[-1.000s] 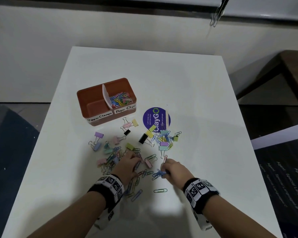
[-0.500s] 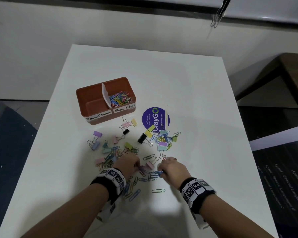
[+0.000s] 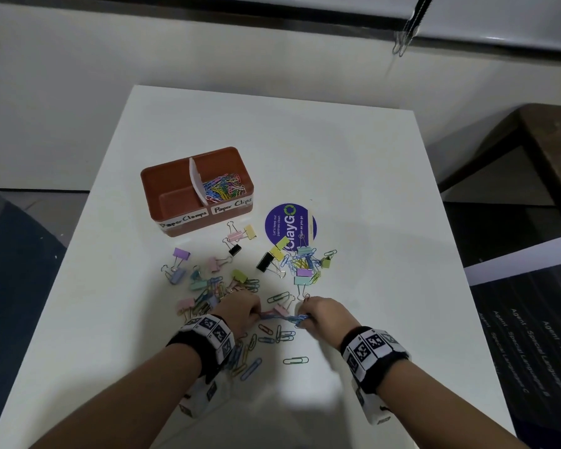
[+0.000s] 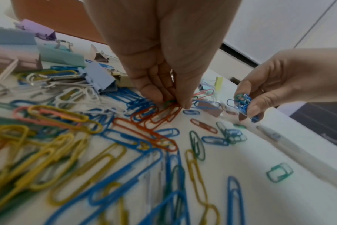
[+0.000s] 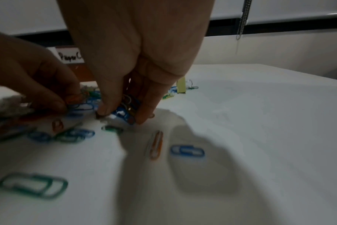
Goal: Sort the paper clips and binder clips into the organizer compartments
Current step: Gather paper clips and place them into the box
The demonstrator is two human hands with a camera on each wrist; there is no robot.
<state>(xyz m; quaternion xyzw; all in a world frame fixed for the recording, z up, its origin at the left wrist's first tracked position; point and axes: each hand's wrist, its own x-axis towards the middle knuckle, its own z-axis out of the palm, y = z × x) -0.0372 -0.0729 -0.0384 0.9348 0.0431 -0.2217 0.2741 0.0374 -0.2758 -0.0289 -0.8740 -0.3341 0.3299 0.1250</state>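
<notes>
A brown two-compartment organizer point(image 3: 175, 176) sits at the table's left middle; its right compartment holds coloured paper clips point(image 3: 222, 187), its left one is bare. Loose paper clips point(image 3: 250, 367) and pastel binder clips point(image 3: 182, 254) lie scattered in front of it. My left hand point(image 3: 240, 311) point(image 4: 171, 100) reaches down into the pile and pinches orange paper clips point(image 4: 164, 112) against the table. My right hand point(image 3: 318, 314) point(image 5: 123, 112) holds a small bunch of mostly blue paper clips point(image 4: 242, 103) between thumb and fingers, just above the table.
A round purple sticker point(image 3: 289, 225) lies right of the organizer, with more clips point(image 3: 302, 264) heaped at its near edge. A single green paper clip point(image 3: 295, 360) lies apart near me. The white table point(image 3: 353, 189) ends at a wall behind; dark furniture stands at the right.
Both hands have drawn closer together over the pile. The left hand has slid right onto the orange clips, and the right hand has gathered more blue clips.
</notes>
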